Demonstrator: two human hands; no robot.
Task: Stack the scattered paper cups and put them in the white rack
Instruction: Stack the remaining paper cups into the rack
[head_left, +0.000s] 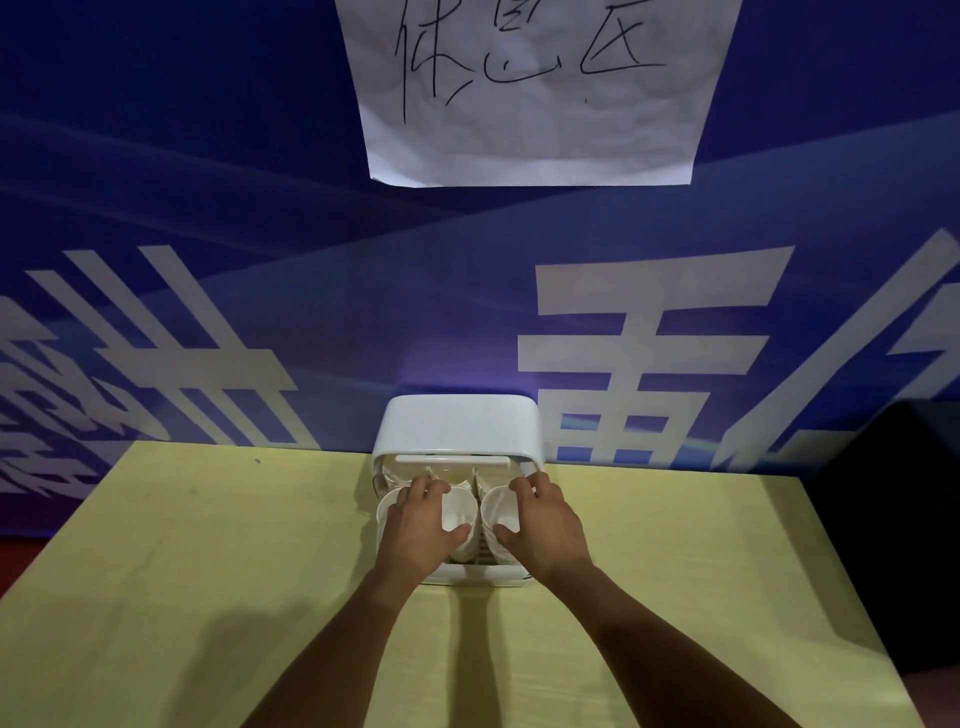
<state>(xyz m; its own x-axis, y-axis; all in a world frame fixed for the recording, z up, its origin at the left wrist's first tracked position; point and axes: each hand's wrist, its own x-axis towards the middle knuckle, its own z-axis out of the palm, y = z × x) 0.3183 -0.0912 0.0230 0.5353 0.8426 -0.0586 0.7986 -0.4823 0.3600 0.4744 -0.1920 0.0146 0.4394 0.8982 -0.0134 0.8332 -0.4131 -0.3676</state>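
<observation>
I have the white rack (478, 574) dead ahead at 12 o'clock, against the far edge of the table (208, 571), its lid (457, 426) tipped up and back toward the blue banner (208, 312). The paper cups (460, 512) already lie inside it, mouths toward me, in rows side by side. My left hand (415, 525) is curled round the middle stack, fingers over its far rim and thumb hooked on the near edge. My right hand (545, 525) holds the neighbouring stack (501, 506) at 1 o'clock the same way. A third stack (384, 512) shows at 11 o'clock, half hidden behind my left hand. I see no loose cups on the tabletop, so I judge this to be the last step: seating the stacks in their slots. Next I need to press both rows down evenly until they settle, then ease my fingers off without dragging a cup out or squashing a thin rim. Whether the lid then needs closing I cannot tell.
</observation>
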